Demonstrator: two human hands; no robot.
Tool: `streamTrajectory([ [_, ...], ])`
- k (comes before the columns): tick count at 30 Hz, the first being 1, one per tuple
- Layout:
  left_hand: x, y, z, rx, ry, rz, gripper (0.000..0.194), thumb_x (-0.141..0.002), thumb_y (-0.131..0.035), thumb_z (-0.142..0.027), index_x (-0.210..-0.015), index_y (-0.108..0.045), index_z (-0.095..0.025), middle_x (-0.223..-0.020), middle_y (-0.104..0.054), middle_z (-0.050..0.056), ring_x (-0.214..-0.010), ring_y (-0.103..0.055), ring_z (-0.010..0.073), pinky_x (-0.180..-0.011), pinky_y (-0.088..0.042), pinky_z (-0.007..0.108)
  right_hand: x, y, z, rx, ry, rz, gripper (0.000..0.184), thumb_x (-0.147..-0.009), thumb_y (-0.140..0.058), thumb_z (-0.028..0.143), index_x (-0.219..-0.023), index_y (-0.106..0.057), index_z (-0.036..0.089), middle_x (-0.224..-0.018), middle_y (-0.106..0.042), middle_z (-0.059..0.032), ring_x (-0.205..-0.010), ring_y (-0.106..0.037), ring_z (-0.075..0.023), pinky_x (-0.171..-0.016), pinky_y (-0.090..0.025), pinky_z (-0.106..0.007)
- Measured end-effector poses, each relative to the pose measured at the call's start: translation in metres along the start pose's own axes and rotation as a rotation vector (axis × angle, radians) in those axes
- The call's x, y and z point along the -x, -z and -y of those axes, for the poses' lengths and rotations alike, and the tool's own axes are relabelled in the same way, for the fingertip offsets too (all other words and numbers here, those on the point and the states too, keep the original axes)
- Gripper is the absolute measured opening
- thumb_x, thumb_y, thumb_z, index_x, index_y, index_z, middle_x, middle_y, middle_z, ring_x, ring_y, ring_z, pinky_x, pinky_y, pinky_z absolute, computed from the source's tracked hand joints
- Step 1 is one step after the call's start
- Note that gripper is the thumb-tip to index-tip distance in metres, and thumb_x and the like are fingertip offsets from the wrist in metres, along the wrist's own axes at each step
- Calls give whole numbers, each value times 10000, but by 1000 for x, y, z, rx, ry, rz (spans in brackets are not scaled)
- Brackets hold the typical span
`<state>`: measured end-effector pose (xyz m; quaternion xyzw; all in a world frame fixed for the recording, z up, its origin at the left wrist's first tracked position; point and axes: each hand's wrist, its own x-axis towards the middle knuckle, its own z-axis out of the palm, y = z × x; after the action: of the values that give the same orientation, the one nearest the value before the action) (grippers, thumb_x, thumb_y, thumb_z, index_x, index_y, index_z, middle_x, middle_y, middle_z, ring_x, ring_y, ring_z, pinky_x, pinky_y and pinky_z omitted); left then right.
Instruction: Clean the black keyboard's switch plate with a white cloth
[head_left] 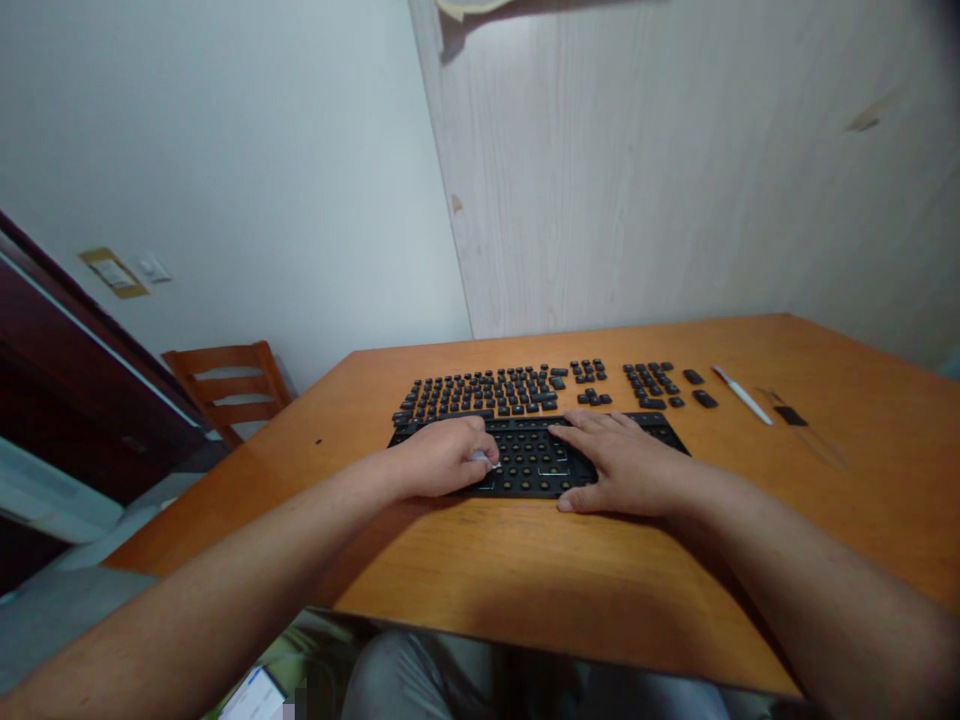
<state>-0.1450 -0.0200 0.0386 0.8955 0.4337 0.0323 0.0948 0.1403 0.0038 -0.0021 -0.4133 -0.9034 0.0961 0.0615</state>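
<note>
On a wooden tabletop, the keyboard base was overlaid by the right hand, unclenched, splayed palm-down; a white item was pinched in the curled left hand.

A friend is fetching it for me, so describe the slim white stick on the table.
On the wooden table, loose black keys lie beyond the keyboard. Just right of them is a slim stick, slanting. It is white with a reddish far tip; its neighbours are black.
</note>
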Motion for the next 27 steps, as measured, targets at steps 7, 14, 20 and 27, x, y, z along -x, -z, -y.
streamTrajectory([
  [7, 7, 2, 6, 9, 11, 4, 211, -877, -552, -282, -970, -730, -219, -926, -615, 46, -822, -601, 161, -772, -475, 259, 0, -1, -1, -14, 2, -9, 1024, -693, -609, 777, -1519, -397, 209, -1596, -288, -166, -1454, -229, -414, -1162, -167, -593],
  [14, 16, 5, 12, -12, 22, 24, 228, -877, -548, -265, -1005, -731, -221, -937, -613, 47, -835, -600, 160, -787, -474, 261, 1, 0, 0, 11, 2, -4, 1017, -705, -585, 788, -1513, -407, 198, -1589, -300, -176, -1456, -236, -406, -1160, -180, -599],
  [20, 24, 8, 19, -32, 6, 38, 224, -882, -546, -258, -1002, -730, -210, -931, -613, 50, -856, -594, 163, -797, -469, 261, 1, -3, -2, 0, 1, -4, 1019, -700, -598, 787, -1512, -412, 201, -1597, -281, -177, -1458, -225, -417, -1160, -188, -600],
  [27, 32, 10, 26, -52, 5, 42, 220, -879, -550, -239, -1001, -731, -211, -927, -619, 52, -859, -589, 170, -800, -470, 266, 1, -4, -5, 4, 18, -18, 1022, -704, -587, 798, -1513, -410, 199, -1585, -308, -178, -1450, -237, -429, -1157, -190, -613],
])
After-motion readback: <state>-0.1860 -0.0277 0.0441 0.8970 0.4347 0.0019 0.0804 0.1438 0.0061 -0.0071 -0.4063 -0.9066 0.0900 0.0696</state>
